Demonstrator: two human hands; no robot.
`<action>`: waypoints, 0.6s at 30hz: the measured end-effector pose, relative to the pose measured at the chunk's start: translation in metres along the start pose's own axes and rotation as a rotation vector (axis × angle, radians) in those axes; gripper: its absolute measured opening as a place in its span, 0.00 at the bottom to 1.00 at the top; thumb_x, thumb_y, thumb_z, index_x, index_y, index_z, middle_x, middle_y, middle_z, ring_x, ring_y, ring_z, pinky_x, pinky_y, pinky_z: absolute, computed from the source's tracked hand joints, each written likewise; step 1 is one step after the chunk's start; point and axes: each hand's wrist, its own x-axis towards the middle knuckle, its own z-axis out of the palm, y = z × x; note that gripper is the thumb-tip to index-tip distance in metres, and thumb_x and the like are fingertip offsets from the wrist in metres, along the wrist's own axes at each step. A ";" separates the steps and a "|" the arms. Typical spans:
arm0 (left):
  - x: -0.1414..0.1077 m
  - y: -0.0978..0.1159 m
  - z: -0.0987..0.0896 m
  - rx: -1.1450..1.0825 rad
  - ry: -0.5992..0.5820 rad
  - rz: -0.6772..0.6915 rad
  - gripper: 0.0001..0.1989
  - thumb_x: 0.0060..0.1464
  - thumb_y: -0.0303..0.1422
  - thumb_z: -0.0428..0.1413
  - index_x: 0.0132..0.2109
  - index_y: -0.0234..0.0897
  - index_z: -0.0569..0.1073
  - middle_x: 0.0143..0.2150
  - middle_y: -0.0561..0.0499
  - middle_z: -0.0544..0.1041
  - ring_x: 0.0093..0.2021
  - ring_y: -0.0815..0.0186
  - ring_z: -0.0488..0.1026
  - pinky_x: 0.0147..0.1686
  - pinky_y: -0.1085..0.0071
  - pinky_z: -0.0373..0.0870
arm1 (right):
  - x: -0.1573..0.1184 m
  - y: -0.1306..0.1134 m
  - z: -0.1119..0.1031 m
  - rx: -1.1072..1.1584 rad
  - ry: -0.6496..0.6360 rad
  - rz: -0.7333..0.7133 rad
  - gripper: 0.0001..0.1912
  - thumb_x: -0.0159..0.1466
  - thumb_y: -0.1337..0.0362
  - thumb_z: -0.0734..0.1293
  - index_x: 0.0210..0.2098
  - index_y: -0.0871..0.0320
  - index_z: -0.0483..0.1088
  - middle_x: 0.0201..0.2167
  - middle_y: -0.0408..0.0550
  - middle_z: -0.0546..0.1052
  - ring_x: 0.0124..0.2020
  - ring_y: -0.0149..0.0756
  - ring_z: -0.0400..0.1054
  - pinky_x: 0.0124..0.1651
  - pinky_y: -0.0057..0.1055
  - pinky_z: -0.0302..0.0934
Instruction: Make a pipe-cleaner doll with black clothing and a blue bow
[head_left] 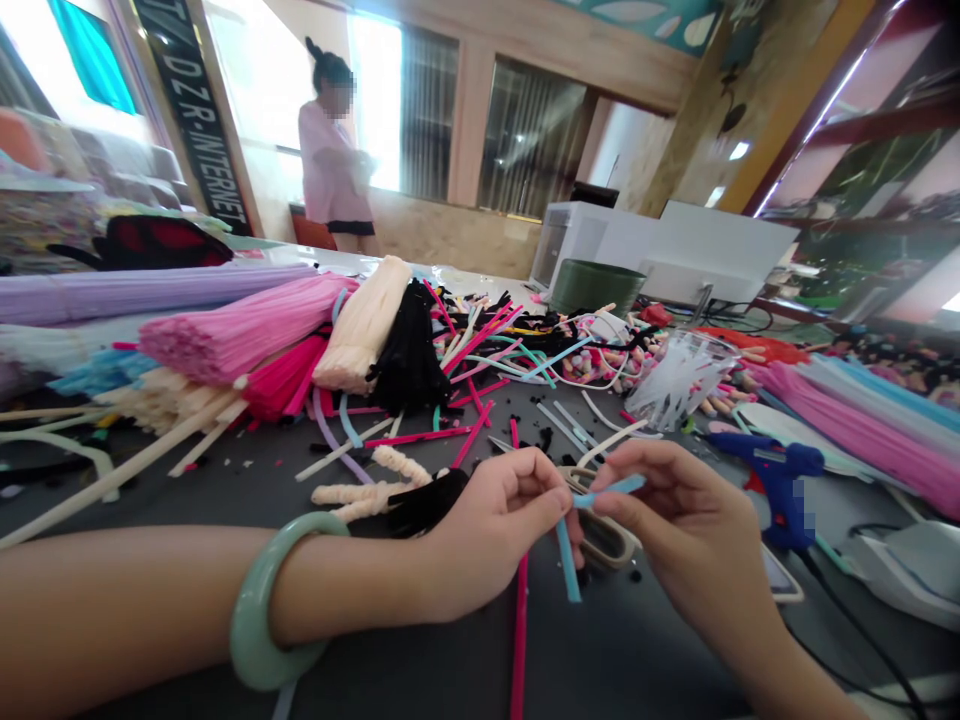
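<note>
Between my two hands is a light blue pipe cleaner (568,560), bent so one end hangs down and the other points right. My left hand (502,530), with a green bangle on its wrist, pinches it near the bend. The thumb and fingers of my right hand (686,500) close on its right-hand part. Scissors (611,540) lie on the table behind and below my fingers, partly covered. A long dark pink pipe cleaner (519,640) runs under my left hand. Just left of that hand lie a twisted cream pipe-cleaner piece (360,492) and a black fuzzy bundle (427,503).
Bundles of pink (247,325), cream (364,325) and black pipe cleaners (412,350) lie at the left. A blue glue gun (776,475) with a cord is at the right. Behind are a clear cup of glue sticks (682,380) and a green bowl (596,287). Another person (337,160) stands beyond the table.
</note>
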 end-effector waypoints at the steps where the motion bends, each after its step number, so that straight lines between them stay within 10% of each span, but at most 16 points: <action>1: 0.000 0.000 0.000 0.006 0.005 -0.009 0.14 0.53 0.38 0.60 0.31 0.32 0.65 0.25 0.51 0.73 0.25 0.69 0.73 0.30 0.71 0.70 | 0.000 0.001 0.000 0.059 -0.011 0.036 0.11 0.53 0.69 0.74 0.34 0.54 0.72 0.26 0.39 0.78 0.23 0.26 0.71 0.24 0.17 0.64; 7: 0.000 -0.001 -0.001 0.010 -0.008 -0.038 0.17 0.51 0.40 0.60 0.30 0.33 0.64 0.25 0.52 0.73 0.23 0.71 0.72 0.27 0.73 0.68 | 0.002 0.007 0.000 0.208 -0.192 0.275 0.05 0.57 0.62 0.72 0.31 0.55 0.74 0.20 0.42 0.77 0.22 0.28 0.71 0.26 0.20 0.63; 18: -0.001 0.001 0.000 0.151 -0.023 -0.033 0.14 0.54 0.38 0.57 0.30 0.33 0.63 0.22 0.55 0.70 0.19 0.75 0.65 0.24 0.76 0.61 | 0.001 0.009 0.001 0.032 -0.272 0.246 0.15 0.64 0.55 0.65 0.27 0.58 0.70 0.20 0.40 0.70 0.22 0.25 0.62 0.26 0.23 0.54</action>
